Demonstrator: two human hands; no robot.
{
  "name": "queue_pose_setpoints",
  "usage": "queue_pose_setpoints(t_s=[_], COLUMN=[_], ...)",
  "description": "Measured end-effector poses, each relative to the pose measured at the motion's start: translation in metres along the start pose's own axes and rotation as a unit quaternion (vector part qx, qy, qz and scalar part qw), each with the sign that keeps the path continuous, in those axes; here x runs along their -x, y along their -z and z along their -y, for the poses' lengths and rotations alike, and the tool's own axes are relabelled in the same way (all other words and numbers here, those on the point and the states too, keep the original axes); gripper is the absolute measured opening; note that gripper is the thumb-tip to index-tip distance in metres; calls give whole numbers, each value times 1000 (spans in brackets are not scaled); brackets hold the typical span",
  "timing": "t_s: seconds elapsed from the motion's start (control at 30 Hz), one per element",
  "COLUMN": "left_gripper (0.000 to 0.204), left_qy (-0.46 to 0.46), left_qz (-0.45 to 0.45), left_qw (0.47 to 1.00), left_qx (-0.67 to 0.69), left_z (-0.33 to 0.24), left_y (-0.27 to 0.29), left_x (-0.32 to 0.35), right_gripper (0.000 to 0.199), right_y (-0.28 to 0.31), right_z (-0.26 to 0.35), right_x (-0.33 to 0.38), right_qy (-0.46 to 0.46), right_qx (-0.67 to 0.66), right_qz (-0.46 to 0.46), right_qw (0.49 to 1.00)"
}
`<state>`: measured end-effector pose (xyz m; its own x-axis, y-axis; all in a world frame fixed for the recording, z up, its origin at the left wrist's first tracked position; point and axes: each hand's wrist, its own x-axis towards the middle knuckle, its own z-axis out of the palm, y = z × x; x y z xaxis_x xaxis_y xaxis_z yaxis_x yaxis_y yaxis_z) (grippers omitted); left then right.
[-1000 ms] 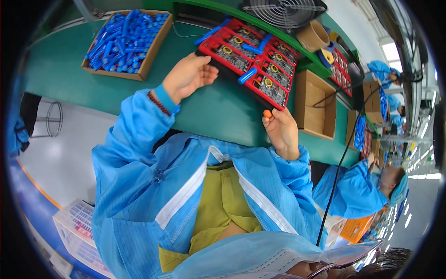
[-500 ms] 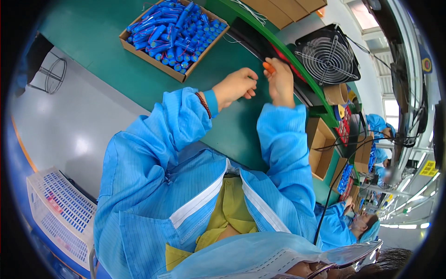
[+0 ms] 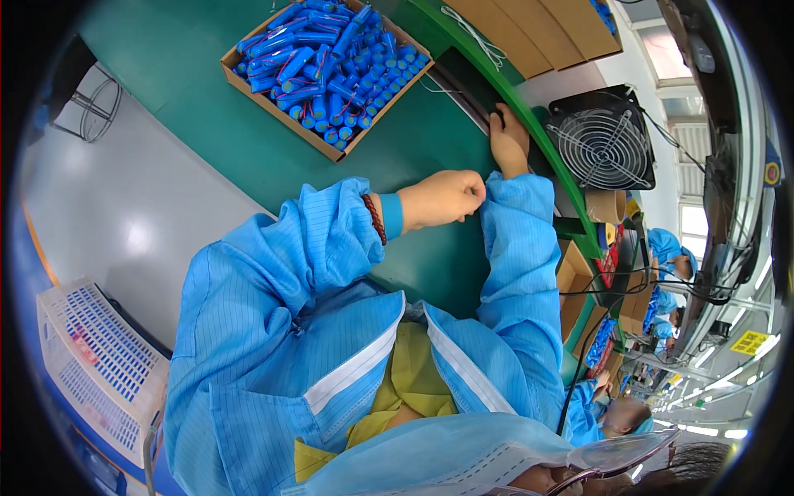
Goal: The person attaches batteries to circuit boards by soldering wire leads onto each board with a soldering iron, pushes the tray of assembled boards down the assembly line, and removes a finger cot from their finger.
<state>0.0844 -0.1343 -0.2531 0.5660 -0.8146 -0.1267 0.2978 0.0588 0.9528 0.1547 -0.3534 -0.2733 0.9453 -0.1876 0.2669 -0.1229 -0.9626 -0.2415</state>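
My left hand (image 3: 442,199) is closed over the green tabletop (image 3: 413,256), its fingers curled in with the tips pressed together. Whatever it pinches, if anything, is hidden. It is close to my right sleeve. Farther off, my right hand (image 3: 509,142) reaches to the dark recess along the green shelf (image 3: 542,153). Its fingers are partly hidden, and no held thing shows there. Left of both hands stands a cardboard box (image 3: 281,116) full of blue cylindrical battery packs (image 3: 318,70) with red wires.
A black fan (image 3: 602,149) with a metal guard stands beyond the shelf. White cable (image 3: 473,35) and cardboard sheets (image 3: 538,37) lie at the far side. An open carton (image 3: 572,273) is right of my arm. A white plastic basket (image 3: 99,364) stands at lower left. Other people in blue sit at right.
My right hand has moved away toward the shelf recess, and the orange object it held is no longer visible. My left hand has moved slightly right and nearer, with its fingers more tightly curled.
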Motion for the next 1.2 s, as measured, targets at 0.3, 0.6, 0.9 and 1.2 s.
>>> queue_pose_setpoints(t_s=[0.3, 0.6, 0.9, 1.2], left_gripper=[16, 15, 14, 16], left_qy=[-18, -104, -209, -226], left_qz=[-8, -70, -112, -90], left_qw=[1000, 978, 842, 867], left_qx=[-7, -168, -485, -436], left_z=[-3, 14, 14, 17], left_y=[-1, 5, -12, -20], left_x=[-3, -6, -3, -2], right_gripper=[31, 25, 39, 29], right_y=[4, 89, 97, 93], right_z=[-2, 96, 193, 183], right_x=[11, 117, 182, 186], right_qy=[-35, 187, 467, 507], right_qx=[22, -161, -216, -224], right_qz=[-92, -79, 71, 110], right_qw=[995, 966, 855, 825])
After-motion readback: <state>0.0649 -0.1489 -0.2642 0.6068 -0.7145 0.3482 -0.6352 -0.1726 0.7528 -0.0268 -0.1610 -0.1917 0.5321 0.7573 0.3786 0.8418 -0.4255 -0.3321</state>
